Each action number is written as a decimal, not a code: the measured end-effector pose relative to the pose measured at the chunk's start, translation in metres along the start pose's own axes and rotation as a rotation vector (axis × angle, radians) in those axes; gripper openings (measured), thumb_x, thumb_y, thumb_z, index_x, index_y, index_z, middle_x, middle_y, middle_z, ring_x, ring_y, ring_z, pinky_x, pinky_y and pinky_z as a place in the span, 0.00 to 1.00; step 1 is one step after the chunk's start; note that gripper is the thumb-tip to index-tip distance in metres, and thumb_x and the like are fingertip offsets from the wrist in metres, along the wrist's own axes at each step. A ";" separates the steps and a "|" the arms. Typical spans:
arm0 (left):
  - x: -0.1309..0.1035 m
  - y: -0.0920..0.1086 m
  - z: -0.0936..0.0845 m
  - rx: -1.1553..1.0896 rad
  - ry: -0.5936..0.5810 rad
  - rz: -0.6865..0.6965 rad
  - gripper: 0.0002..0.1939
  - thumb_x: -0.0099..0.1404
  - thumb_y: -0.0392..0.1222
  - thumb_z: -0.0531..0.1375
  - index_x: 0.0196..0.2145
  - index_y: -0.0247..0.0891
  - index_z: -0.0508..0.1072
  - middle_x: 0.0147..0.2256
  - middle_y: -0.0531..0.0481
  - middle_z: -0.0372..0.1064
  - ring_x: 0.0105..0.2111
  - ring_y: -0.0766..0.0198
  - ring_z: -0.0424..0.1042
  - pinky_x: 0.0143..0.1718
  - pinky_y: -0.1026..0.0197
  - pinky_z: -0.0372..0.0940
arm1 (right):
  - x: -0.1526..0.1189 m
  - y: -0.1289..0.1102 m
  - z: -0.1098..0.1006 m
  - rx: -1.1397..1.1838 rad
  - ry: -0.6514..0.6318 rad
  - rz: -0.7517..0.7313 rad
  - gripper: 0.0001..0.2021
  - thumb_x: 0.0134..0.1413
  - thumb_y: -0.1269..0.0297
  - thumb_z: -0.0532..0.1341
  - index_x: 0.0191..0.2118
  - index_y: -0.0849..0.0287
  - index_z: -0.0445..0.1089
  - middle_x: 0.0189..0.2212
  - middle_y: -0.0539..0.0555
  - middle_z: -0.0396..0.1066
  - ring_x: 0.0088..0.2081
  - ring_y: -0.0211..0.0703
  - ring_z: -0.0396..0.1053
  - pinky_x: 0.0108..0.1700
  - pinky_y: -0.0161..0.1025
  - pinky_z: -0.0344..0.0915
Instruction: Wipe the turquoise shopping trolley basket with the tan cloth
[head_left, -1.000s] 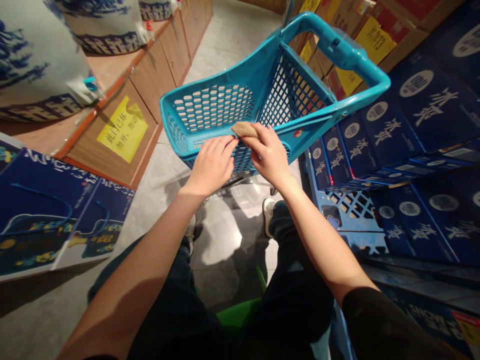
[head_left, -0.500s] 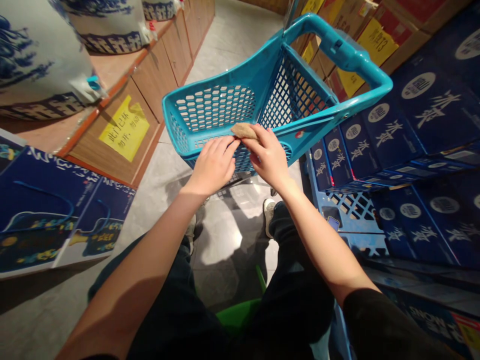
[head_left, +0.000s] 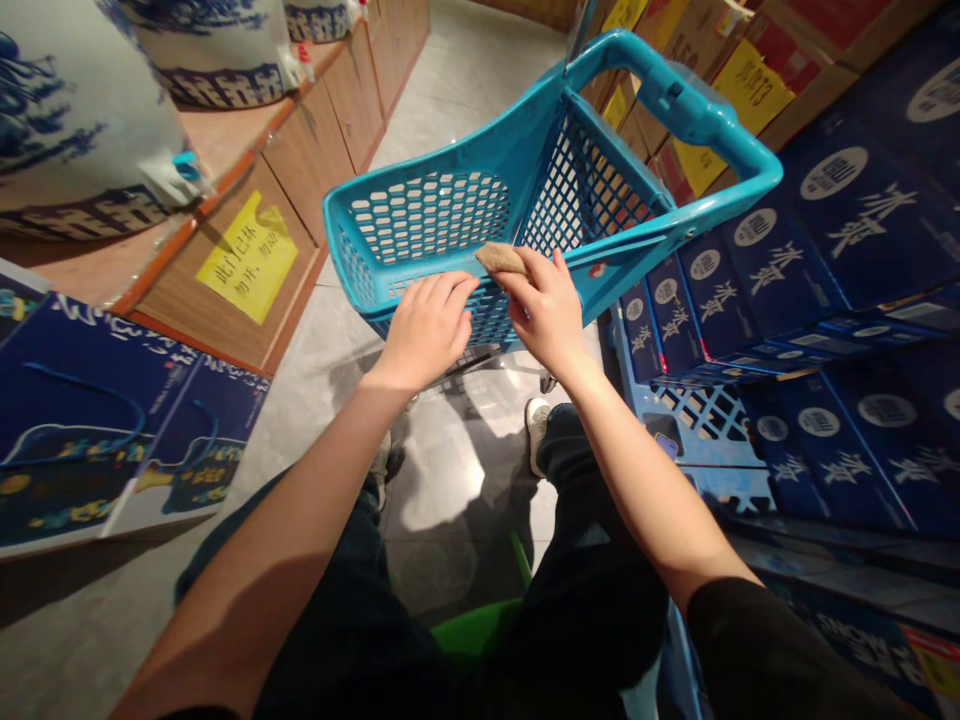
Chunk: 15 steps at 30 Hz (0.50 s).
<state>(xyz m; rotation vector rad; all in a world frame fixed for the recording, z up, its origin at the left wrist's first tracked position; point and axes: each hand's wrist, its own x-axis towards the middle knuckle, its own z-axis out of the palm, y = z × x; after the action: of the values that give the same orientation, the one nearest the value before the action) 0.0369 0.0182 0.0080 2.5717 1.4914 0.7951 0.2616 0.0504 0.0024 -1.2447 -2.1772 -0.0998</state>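
the right hand (head_left: 546, 310) is closed round a brown cloth (head_left: 501, 259), or something much like one, with the thumb below and the fingers over the top. the cloth sits at the near rim (head_left: 630, 240) of a blue shopping cart (head_left: 457, 158), its free end poking out to the left of the fingers. the left hand (head_left: 424, 330) lies palm down at the same rim, fingers bent, just beside the cloth; whether it grips the edge or only rests there, i cannot tell.

to work well here, the hold on the cloth should probably be firm but low, so the loose end does not fold under. the left hand would serve best as a steady, bracing the cart while the right one presses, and it should stay clear of the cloth's end. light, even pressure seems wise, since the holes in the wall could snag a corner.
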 end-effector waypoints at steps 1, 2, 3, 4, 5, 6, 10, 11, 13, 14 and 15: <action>0.001 0.000 0.001 0.004 0.012 -0.014 0.25 0.81 0.39 0.52 0.70 0.35 0.73 0.66 0.34 0.74 0.67 0.42 0.73 0.70 0.38 0.68 | 0.002 0.004 -0.002 -0.003 0.007 0.012 0.22 0.68 0.73 0.56 0.59 0.47 0.78 0.70 0.56 0.74 0.73 0.59 0.70 0.83 0.74 0.52; 0.002 0.001 0.001 0.005 0.022 -0.024 0.24 0.81 0.40 0.52 0.69 0.36 0.74 0.65 0.35 0.75 0.66 0.42 0.73 0.69 0.39 0.69 | 0.003 0.012 -0.005 -0.010 0.029 0.033 0.22 0.67 0.73 0.57 0.59 0.46 0.78 0.69 0.55 0.75 0.73 0.60 0.70 0.83 0.77 0.50; 0.003 0.001 0.003 0.004 0.029 -0.030 0.23 0.81 0.40 0.52 0.68 0.37 0.74 0.64 0.36 0.75 0.65 0.42 0.74 0.68 0.39 0.69 | 0.004 0.021 -0.009 -0.019 0.059 0.059 0.21 0.67 0.72 0.57 0.58 0.46 0.78 0.69 0.55 0.75 0.72 0.61 0.70 0.83 0.79 0.48; 0.004 0.000 0.004 0.001 0.034 -0.032 0.23 0.81 0.40 0.53 0.67 0.37 0.74 0.64 0.36 0.75 0.65 0.42 0.74 0.68 0.39 0.69 | 0.005 0.031 -0.012 -0.028 0.093 0.087 0.21 0.67 0.72 0.57 0.57 0.47 0.78 0.68 0.56 0.76 0.72 0.62 0.71 0.82 0.81 0.47; 0.004 0.000 0.005 -0.004 0.037 -0.031 0.23 0.81 0.39 0.53 0.67 0.37 0.74 0.64 0.36 0.75 0.64 0.42 0.74 0.67 0.39 0.69 | 0.005 0.041 -0.015 -0.031 0.123 0.111 0.20 0.66 0.72 0.57 0.57 0.48 0.78 0.68 0.57 0.76 0.72 0.63 0.70 0.82 0.83 0.46; 0.005 0.000 0.006 -0.009 0.037 -0.028 0.23 0.80 0.39 0.53 0.68 0.37 0.74 0.64 0.36 0.75 0.65 0.42 0.73 0.67 0.39 0.69 | 0.005 0.048 -0.017 -0.030 0.145 0.131 0.20 0.66 0.71 0.57 0.57 0.49 0.78 0.67 0.58 0.76 0.72 0.64 0.70 0.81 0.83 0.46; 0.006 0.005 0.002 0.015 -0.012 -0.015 0.27 0.80 0.38 0.54 0.72 0.34 0.71 0.67 0.33 0.72 0.66 0.39 0.71 0.69 0.36 0.67 | 0.003 0.050 -0.010 0.006 0.134 0.120 0.21 0.66 0.71 0.56 0.57 0.50 0.79 0.68 0.59 0.74 0.72 0.63 0.70 0.82 0.76 0.52; 0.006 0.009 -0.001 0.041 -0.044 -0.019 0.28 0.80 0.38 0.53 0.73 0.33 0.70 0.68 0.31 0.71 0.67 0.38 0.71 0.69 0.36 0.67 | 0.004 0.044 -0.006 0.016 0.110 0.102 0.21 0.66 0.71 0.55 0.58 0.50 0.79 0.69 0.58 0.74 0.71 0.61 0.71 0.82 0.73 0.54; 0.007 0.018 -0.011 0.105 -0.125 -0.045 0.30 0.80 0.38 0.53 0.76 0.31 0.66 0.70 0.29 0.68 0.68 0.36 0.70 0.70 0.35 0.66 | 0.005 0.029 -0.001 0.030 0.052 0.066 0.22 0.67 0.71 0.55 0.58 0.50 0.80 0.69 0.58 0.74 0.70 0.59 0.71 0.81 0.66 0.60; 0.007 0.023 -0.016 0.135 -0.168 -0.065 0.32 0.80 0.39 0.52 0.78 0.30 0.64 0.71 0.28 0.67 0.69 0.36 0.69 0.71 0.35 0.66 | 0.007 0.021 0.000 0.032 0.022 0.052 0.23 0.67 0.72 0.54 0.59 0.51 0.80 0.69 0.58 0.75 0.70 0.58 0.71 0.79 0.64 0.63; 0.008 0.028 -0.021 0.161 -0.210 -0.088 0.33 0.80 0.39 0.52 0.78 0.29 0.62 0.72 0.27 0.65 0.70 0.35 0.68 0.72 0.34 0.65 | 0.009 0.015 0.000 0.031 -0.007 0.040 0.23 0.67 0.72 0.54 0.59 0.51 0.80 0.69 0.57 0.75 0.69 0.58 0.72 0.78 0.62 0.66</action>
<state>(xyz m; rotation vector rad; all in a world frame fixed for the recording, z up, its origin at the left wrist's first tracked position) 0.0526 0.0060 0.0379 2.5814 1.6486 0.3955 0.2702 0.0650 0.0037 -1.2727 -2.1504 -0.0457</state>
